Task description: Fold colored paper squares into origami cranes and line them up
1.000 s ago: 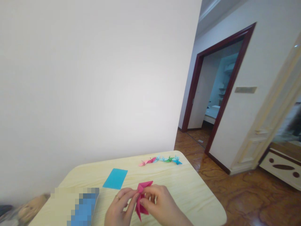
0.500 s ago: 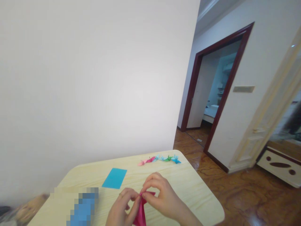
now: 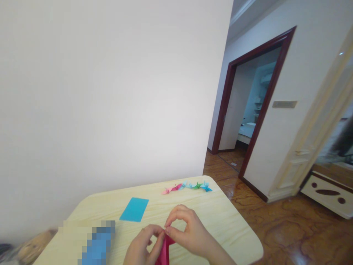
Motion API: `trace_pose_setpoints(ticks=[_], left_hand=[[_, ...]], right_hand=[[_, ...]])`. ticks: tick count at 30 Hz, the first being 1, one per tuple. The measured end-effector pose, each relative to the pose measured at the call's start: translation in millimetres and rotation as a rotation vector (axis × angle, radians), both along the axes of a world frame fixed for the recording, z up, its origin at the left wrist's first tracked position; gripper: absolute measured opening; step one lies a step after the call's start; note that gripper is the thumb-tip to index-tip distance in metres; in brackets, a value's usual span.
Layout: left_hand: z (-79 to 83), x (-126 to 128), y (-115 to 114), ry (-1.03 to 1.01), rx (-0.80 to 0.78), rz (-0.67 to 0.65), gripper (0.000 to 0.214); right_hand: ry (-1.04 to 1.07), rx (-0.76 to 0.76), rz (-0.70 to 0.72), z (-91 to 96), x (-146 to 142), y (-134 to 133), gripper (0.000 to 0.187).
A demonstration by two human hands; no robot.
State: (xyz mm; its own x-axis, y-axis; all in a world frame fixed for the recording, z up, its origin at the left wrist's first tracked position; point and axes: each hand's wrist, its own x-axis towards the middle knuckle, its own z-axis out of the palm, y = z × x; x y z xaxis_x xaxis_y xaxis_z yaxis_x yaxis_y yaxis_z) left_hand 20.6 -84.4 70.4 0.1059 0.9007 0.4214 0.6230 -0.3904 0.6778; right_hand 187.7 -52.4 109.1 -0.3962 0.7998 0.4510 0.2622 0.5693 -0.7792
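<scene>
A folded magenta paper piece (image 3: 164, 252) stands between my two hands at the near edge of the light wooden table (image 3: 226, 224). My left hand (image 3: 143, 246) pinches its top from the left, fingers curled. From the right, my right hand (image 3: 187, 232) pinches the same top point with thumb and forefinger, its other fingers arched above. The lower part of the paper runs out of the picture.
A blue paper rectangle (image 3: 134, 209) lies flat behind my hands. A row of small folded paper cranes (image 3: 187, 187), pink, blue and green, sits at the table's far edge by the white wall. Right of the table are wooden floor and a dark-framed doorway (image 3: 253, 110).
The magenta paper has sunk lower between my hands and shows less. My right hand's fingers rose and moved onto its top point. The view drifted slightly.
</scene>
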Motion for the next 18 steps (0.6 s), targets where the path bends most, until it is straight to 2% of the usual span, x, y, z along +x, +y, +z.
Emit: trace_pose_setpoints(ticks=[5, 9, 12, 15, 18], left_hand=[[1.7, 0.9, 1.1, 0.016, -0.016, -0.013, 0.012], [1.3, -1.3, 0.7, -0.015, 0.007, -0.019, 0.014], [-2.5, -6.5, 1.0, -0.047, 0.141, -0.13, 0.018], [-7.8, -11.2, 3.2, 0.02, 0.297, -0.268, 0.02], [-12.7, -11.5, 6.0, 0.069, 0.378, -0.272, 0.023]], right_hand=[[0.032, -0.056, -0.02, -1.3, -4.1, 1.6, 0.01], [0.068, -0.192, -0.025, -5.2, -5.7, 9.0, 0.011], [0.096, -0.287, 0.01, -8.0, -4.0, 16.0, 0.012], [0.091, -0.306, 0.054, -9.3, -2.2, 19.2, 0.012], [0.067, -0.311, 0.065, -9.6, -3.0, 18.9, 0.013]])
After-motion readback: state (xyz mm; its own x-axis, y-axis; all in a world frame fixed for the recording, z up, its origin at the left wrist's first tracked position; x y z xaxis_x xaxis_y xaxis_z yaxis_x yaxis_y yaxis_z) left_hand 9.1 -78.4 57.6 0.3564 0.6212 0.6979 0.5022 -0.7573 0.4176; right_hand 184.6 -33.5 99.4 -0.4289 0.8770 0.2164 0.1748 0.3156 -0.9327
